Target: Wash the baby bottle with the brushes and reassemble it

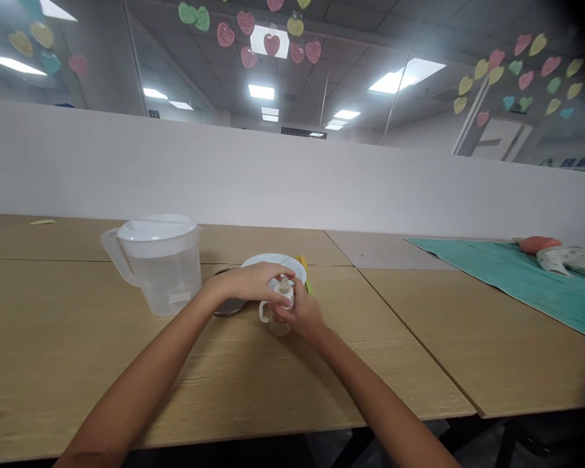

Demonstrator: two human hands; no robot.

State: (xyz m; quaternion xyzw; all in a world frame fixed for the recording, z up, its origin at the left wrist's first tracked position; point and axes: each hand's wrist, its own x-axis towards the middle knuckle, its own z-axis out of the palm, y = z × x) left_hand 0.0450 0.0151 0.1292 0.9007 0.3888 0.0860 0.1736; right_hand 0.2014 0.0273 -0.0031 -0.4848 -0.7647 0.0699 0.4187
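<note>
A clear baby bottle point(279, 327) with a white collar, a teat and a white side handle stands upright at the table's middle. My left hand point(253, 283) reaches over from the left, with its fingers closed on the bottle's white collar. From the right, my right hand point(305, 313) is wrapped around the bottle just below the collar. Both hands partly cover the bottle. Behind them lies a white plate point(268, 259), and a dark round flat object point(231, 307) shows partly beneath my left wrist.
A clear lidded pitcher point(168, 276) stands left of my left forearm. Beside the plate is a yellow-green object point(302, 263), partly hidden. On the right, a teal cloth point(478, 270) bears a doll-like figure point(570, 260) in patterned clothing. A low white wall point(273, 175) runs behind the tables.
</note>
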